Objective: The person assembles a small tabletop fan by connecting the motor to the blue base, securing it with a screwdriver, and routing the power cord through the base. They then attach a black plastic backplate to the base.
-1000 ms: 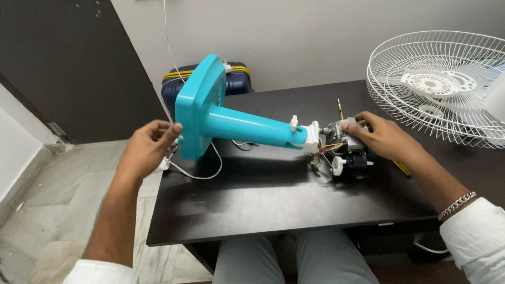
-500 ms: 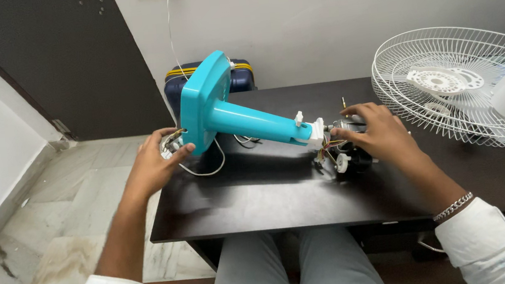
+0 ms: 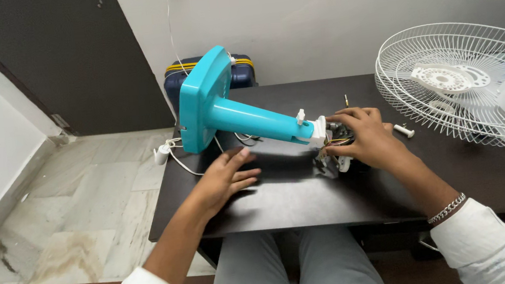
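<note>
Two hands at work | right hand (image 3: 368, 138) grasps motor (image 3: 341, 152) to steady it on table (image 3: 283, 201) | left hand (image 3: 222, 181) released, flat below turquoise fan stand (image 3: 244, 118), which lies tilted.

The fan stand (image 3: 244, 119) is smooth turquoise plastic with a soft sheen. The motor (image 3: 342, 145) shows bare metal, coloured wires and white plastic parts. The table (image 3: 283, 201) is dark wood with a glossy, reflecting top. The fan guard (image 3: 444, 80) is white-coated wire. The floor (image 3: 85, 201) is polished marble-like tile.
</note>
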